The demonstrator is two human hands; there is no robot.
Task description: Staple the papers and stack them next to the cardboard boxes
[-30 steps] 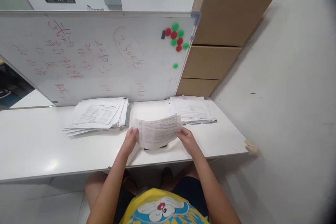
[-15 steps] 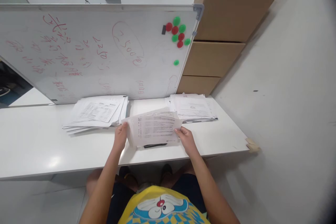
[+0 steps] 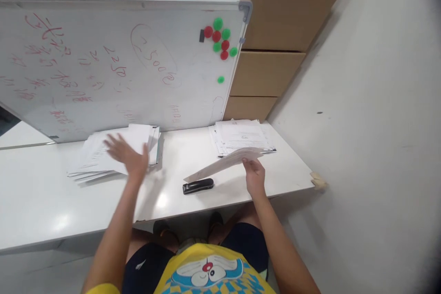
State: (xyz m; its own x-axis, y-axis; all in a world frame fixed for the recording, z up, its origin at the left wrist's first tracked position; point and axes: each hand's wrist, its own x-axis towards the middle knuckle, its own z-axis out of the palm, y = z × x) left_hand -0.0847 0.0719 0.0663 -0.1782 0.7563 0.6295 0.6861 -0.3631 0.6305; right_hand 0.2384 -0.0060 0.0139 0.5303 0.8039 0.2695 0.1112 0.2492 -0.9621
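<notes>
My left hand (image 3: 128, 155) is spread over the left stack of papers (image 3: 103, 165), fingers apart and a little blurred; whether it touches the top sheet I cannot tell. Pinched at its right end by my right hand (image 3: 255, 174), some printed paper (image 3: 223, 163) tilts up nearly edge-on, its left end low above the table; how many sheets it is I cannot make out. A black stapler (image 3: 198, 186) lies on the table just below that paper. Behind my right hand rests the right stack of papers (image 3: 241, 135), partly covered by the held paper.
A whiteboard (image 3: 193, 96) with red writing and red and green magnets leans along the back of the white table (image 3: 165, 193). Several cardboard boxes (image 3: 272, 73) are stacked at its right, against the wall. A tan piece (image 3: 319, 181) sits on the table's right corner.
My left hand has let go of the printed paper and moved left over the left stack. My right hand has swung the paper rightward and tilted it, uncovering the stapler. The view has shifted.
</notes>
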